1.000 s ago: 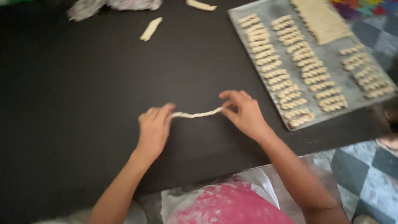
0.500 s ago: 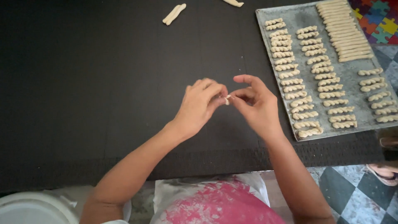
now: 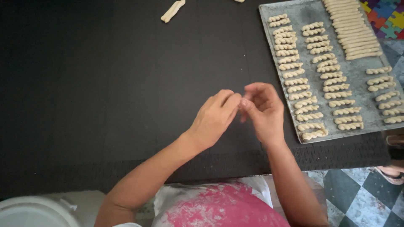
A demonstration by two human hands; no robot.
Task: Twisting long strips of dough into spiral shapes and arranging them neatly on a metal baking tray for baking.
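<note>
My left hand (image 3: 214,117) and my right hand (image 3: 263,111) meet fingertip to fingertip above a black mat (image 3: 105,92). Between the fingertips a small piece of pale dough (image 3: 241,102) is pinched by both hands; most of it is hidden by the fingers. To the right lies a grey metal baking tray (image 3: 315,12) with several twisted dough sticks (image 3: 301,88) in columns and a stack of plain dough strips (image 3: 351,35) at its far end.
A loose dough strip (image 3: 173,11) lies at the far edge of the mat. A white bowl rim (image 3: 29,212) shows at the lower left. A checkered floor (image 3: 362,193) and a colourful puzzle mat (image 3: 385,19) lie to the right.
A second ago my hands held a dough rope stretched out between them. They have come together, and the dough is now bunched between the fingertips.
</note>
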